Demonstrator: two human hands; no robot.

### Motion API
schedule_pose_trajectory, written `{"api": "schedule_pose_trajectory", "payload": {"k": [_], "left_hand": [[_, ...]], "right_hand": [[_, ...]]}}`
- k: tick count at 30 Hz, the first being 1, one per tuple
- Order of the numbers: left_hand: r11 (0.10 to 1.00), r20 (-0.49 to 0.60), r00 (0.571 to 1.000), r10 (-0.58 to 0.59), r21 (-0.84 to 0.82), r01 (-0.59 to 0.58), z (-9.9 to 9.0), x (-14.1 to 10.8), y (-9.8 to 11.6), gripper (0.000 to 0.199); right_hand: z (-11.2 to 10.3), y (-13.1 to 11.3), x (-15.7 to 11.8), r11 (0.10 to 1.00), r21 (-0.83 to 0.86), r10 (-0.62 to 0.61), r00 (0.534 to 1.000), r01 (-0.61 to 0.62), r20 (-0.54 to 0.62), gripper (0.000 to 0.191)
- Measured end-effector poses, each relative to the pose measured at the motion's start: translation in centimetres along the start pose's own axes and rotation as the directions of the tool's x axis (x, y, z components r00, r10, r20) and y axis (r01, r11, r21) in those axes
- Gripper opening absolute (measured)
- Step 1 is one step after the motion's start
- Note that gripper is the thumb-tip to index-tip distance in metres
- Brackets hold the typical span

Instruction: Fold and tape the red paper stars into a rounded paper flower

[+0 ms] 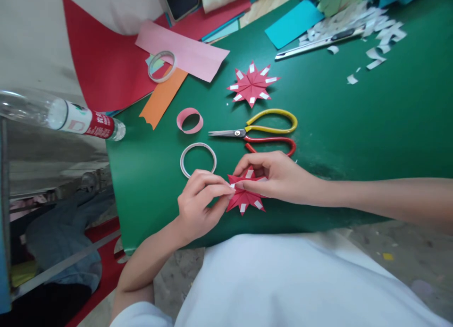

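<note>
A red folded paper star (247,202) with white tape pieces on its points lies near the table's front edge, partly covered by my right hand. My right hand (272,176) grips the star from above, thumb across its middle and fingers curled at its far side. The fingertips of my left hand (203,202) pinch a small white tape piece at the star's left point. A second red star (252,84) with the same white pieces lies farther back. Scissors (244,132) with one yellow and one red handle lie slightly open just beyond my right hand.
Two tape rolls (198,145) (162,66) and a pink paper ring (190,121) lie left. Behind are coloured sheets (184,48), a utility knife (318,43) and white paper scraps (377,53). A plastic bottle (101,125) overhangs the left edge.
</note>
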State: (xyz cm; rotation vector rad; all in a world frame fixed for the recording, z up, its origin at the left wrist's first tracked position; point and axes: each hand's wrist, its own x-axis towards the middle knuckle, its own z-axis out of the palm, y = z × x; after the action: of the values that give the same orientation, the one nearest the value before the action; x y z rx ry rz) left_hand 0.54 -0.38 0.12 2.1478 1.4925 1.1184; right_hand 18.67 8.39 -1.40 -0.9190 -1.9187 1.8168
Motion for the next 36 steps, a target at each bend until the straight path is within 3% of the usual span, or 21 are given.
{"api": "schedule_pose_trajectory", "payload": {"k": [7, 36], "left_hand": [[0.992, -0.016, 0.999, -0.035, -0.12, 0.032, 0.4, -0.1, -0.6, 0.011], [0.992, 0.016, 0.993, -0.118, -0.052, 0.119, 1.2, 0.0, -1.1, 0.007]], "right_hand": [[0.0, 0.0, 0.0, 1.0, 0.01, -0.017, 1.0, 0.017, -0.002, 0.014], [0.4, -0.1, 0.1, 0.997, -0.075, -0.037, 0.999, 0.036, -0.011, 0.013]]}}
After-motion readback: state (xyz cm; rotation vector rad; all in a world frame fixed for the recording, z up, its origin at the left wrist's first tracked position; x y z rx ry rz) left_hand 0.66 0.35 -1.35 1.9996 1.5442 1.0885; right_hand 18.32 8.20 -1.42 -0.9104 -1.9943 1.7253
